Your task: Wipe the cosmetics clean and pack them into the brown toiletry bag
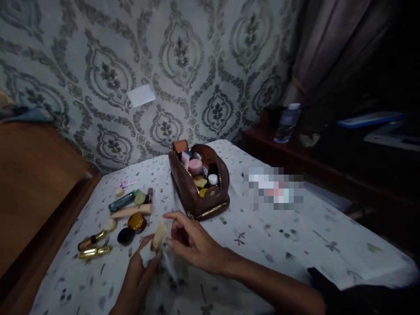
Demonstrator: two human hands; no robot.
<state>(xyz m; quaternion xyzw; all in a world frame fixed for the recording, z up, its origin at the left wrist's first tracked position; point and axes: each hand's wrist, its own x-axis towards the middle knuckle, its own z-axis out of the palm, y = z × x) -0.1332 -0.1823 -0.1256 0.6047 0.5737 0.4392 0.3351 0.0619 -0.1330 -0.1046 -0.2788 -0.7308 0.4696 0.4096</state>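
My left hand (138, 275) and my right hand (193, 243) meet low in the middle over a white floral bedsheet (295, 236). Between them is a small beige tube (159, 232), tilted upright, with a pale wipe or tissue (146, 256) against it under my left fingers. My right fingertips pinch near the tube's lower end. Just beyond stands an open brown cosmetics pouch (187, 192) holding several small jars and tubes.
Loose cosmetics lie left of my hands: gold lipsticks (95, 251), a dark round compact (125, 236), a long beige tube (131, 211) and a dark green tube (123, 201). A wooden headboard (33, 183) stands left. A clear bottle (287, 122) sits on a dark shelf at right.
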